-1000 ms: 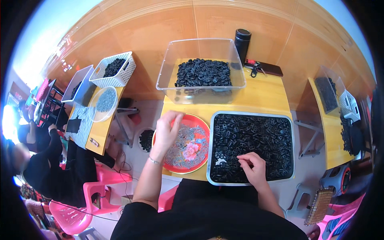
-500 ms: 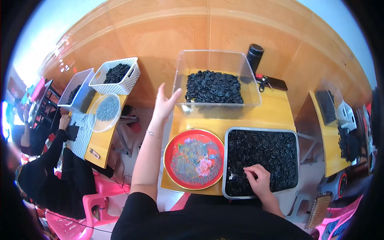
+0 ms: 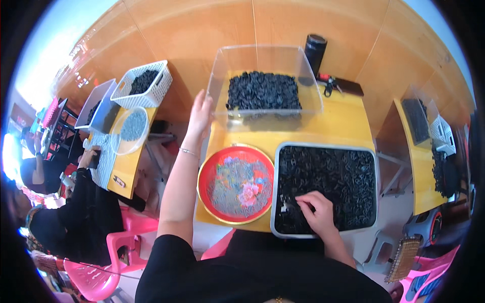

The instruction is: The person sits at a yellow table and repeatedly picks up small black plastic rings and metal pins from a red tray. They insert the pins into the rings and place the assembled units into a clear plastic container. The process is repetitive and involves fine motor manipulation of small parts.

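Flanking clear bin [image 3: 260, 60], left hand [image 3: 201, 113] less spread than before; right hand [image 3: 318, 209] pinched, contents unclear.

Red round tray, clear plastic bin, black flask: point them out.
Red round tray [image 3: 204, 184]: head view, on the left side of its rim.
Clear plastic bin [image 3: 257, 59]: head view, on its back wall.
Black flask [image 3: 315, 53]: head view, on its body.

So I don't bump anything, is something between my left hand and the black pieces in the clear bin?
Yes: the left wall of the clear bin stands between your left hand and the black pieces inside. The top looks open; I can't tell whether the hand touches the bin.
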`<action>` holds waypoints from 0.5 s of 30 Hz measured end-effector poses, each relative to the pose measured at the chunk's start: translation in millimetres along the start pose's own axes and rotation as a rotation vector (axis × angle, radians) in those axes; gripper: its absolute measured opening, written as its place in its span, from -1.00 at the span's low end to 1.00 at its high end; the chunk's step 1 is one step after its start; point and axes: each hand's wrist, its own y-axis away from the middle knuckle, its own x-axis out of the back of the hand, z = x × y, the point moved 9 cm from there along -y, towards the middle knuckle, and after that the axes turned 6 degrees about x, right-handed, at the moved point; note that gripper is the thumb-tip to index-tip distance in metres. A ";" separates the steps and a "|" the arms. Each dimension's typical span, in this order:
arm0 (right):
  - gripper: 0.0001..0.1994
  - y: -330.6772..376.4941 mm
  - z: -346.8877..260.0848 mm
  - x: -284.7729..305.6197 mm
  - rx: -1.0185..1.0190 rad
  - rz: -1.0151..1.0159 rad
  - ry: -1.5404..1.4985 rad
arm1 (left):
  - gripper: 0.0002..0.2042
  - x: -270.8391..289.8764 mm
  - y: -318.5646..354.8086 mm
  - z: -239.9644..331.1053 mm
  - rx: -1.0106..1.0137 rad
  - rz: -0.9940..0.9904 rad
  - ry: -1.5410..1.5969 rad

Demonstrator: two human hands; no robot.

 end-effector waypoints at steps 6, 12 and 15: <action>-0.86 11.4 -0.1 -15.1 0.011 -0.161 0.059 | -0.81 -28.6 122.3 56.6 -0.671 0.157 -0.629; -0.85 15.7 -2.3 -18.5 0.119 -0.161 0.091 | -0.92 -75.5 200.3 -3.2 -0.546 -0.464 -0.945; -0.88 17.0 4.6 -19.8 0.027 -0.172 0.068 | -0.92 -69.8 211.2 -15.5 -0.492 -0.434 -1.021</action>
